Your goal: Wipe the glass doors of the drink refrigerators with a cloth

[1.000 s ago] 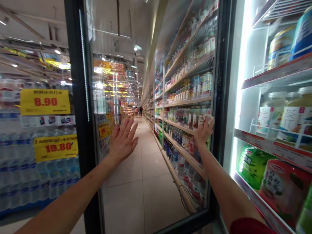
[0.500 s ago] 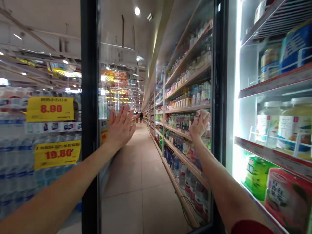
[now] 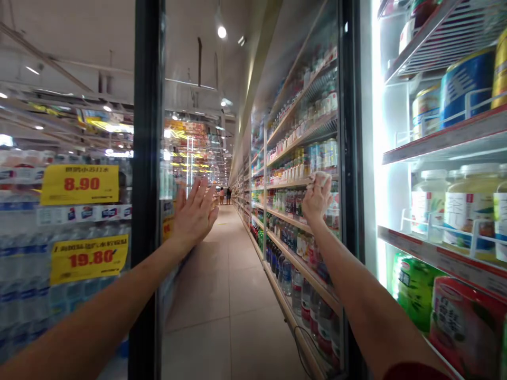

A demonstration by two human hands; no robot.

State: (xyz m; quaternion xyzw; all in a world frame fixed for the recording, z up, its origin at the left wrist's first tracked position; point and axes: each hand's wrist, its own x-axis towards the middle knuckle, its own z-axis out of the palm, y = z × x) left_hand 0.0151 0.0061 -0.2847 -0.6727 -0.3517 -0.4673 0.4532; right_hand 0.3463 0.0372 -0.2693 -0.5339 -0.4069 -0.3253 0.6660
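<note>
A tall glass door (image 3: 206,295) in a black frame (image 3: 147,132) stands swung out in front of me. My left hand (image 3: 196,211) lies flat against the glass near the door's left side, fingers stretched out and holding nothing. Over at the right part of the pane, my right hand (image 3: 317,203) presses a crumpled whitish cloth (image 3: 321,178) to the glass. The fingers of that hand cover part of the cloth. Through or in the glass, shelves of bottles (image 3: 297,200) show behind the right hand.
Lit cooler shelves at right carry white-capped bottles (image 3: 433,200), blue cans (image 3: 467,84), a green pack (image 3: 414,285) and a red pack (image 3: 463,316). Stacked water bottles (image 3: 24,285) with yellow price signs (image 3: 81,183) stand at left. A cable (image 3: 299,348) lies low at the right.
My right hand has shifted slightly left with the cloth on the glass. The left hand stays on the pane in nearly the same place. The view has turned a little to the right.
</note>
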